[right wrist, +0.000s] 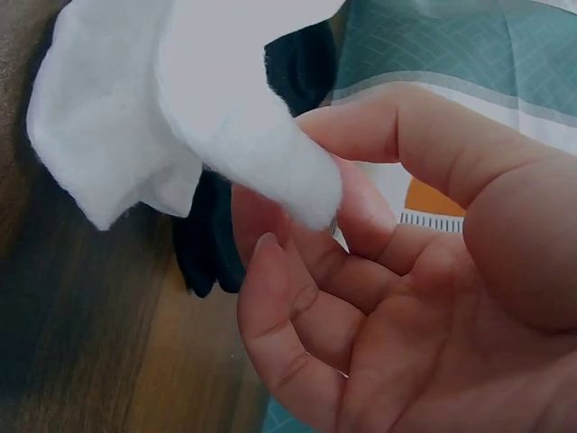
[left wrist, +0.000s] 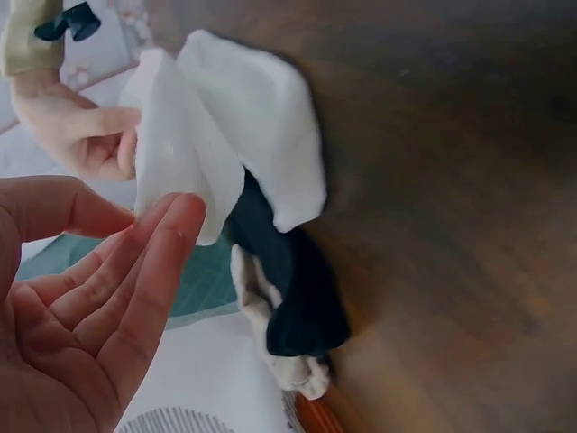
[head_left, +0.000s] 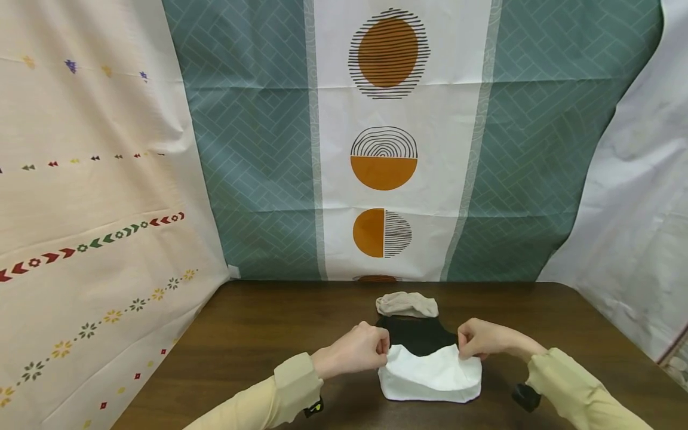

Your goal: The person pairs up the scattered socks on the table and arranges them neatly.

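A soft white cloth, folded over on itself, is held up by its two near-top corners with its lower part at the tabletop. My left hand pinches the left corner between thumb and fingertips; the left wrist view shows that hand at the cloth's edge. At the opposite corner, my right hand pinches the fabric, and in the right wrist view thumb and index finger close on it. Just behind lies a black cloth, partly hidden by the white one. Beyond that sits a bunched beige cloth.
The dark wooden table runs back to a hanging green and white curtain with orange circles. A patterned cream cloth hangs along the left side, and a white cloth along the right.
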Demonstrator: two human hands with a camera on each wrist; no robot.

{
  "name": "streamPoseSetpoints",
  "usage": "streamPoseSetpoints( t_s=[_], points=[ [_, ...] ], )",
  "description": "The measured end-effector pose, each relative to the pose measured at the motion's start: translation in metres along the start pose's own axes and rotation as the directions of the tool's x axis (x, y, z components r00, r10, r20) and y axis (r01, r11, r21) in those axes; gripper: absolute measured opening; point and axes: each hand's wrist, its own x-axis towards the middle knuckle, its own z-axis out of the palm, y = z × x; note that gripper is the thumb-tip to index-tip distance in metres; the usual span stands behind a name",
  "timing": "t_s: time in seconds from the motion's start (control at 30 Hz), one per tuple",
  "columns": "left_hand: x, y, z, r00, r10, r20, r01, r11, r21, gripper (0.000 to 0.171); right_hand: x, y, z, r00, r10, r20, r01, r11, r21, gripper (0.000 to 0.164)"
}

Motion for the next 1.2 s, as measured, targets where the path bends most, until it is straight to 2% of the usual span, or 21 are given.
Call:
streamPoseSetpoints(
  t_s=[0.23, 0.53, 0.77, 0.97, 1.2],
  points=[
    [-0.006, -0.001, 0.011, 0.999, -0.009, 0.045, 0.009, 1.0, -0.012, 0.016, 0.001, 0.005, 0.007, 1.0, 0.024, 0.002, -0.024, 1.0, -0.016, 0.012],
    [-0.004, 0.0, 0.007, 0.999, -0.015, 0.051, 0.017, 1.0, -0.026, 0.016, -0.003, -0.002, 0.002, 0.999, 0.037, -0.018, -0.038, 0.998, -0.043, 0.013],
    [-0.003, -0.003, 0.013, 1.0, -0.003, 0.001, 0.003, 0.998, 0.063, 0.018, 0.0, -0.002, 0.001, 0.999, 0.027, -0.017, -0.028, 0.998, -0.047, 0.013],
    [-0.003, -0.006, 0.021, 1.0, -0.005, -0.005, 0.005, 0.994, 0.112, 0.019, 0.001, 0.004, 0.007, 0.999, 0.04, -0.034, -0.043, 0.997, -0.064, 0.014],
    [-0.005, -0.003, 0.024, 0.998, -0.036, 0.051, 0.031, 0.994, 0.106, 0.02, 0.001, 0.008, 0.011, 0.998, 0.053, -0.045, -0.056, 0.997, -0.059, 0.014]
  ],
)
